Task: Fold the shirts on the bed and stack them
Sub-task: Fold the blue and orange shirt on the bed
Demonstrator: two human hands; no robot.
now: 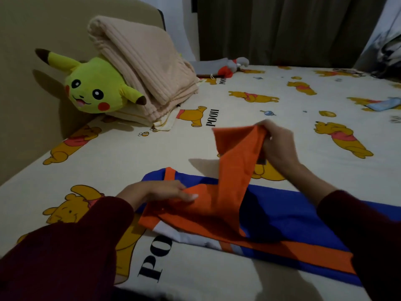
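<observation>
The bed (227,135) fills nearly the whole view, covered by a cream sheet printed with yellow cartoon bears and black lettering, and it carries everything in sight. Well beyond the left hand, against the headboard, sits a folded beige ribbed blanket (141,68) on a pale pillow, with a yellow plush toy (95,85) leaning against the blanket's left side. Far past the right hand, at the back edge by the dark curtains (282,27), lies a grey and red soft toy (227,66). Off to the right of the right hand, near the edge of view, a small blue item (384,104) rests on the sheet; what it is cannot be told.

The shirt (280,216) lies on the near part of the bed, directly under and between the two hands. It is royal blue with broad orange bands and a white patch at its near left edge, spread mostly flat and partly folded.

The orange sleeve (236,153) rises from the body of the shirt, lifted clear of the sheet. The right hand (275,144) pinches its upper end, fingers curled round the cloth. The left hand (160,191) lies low on the shirt's left part, fingers fairly straight, fingertips pressing the orange fabric where the sleeve meets the body. Both arms wear dark maroon sleeves.
</observation>
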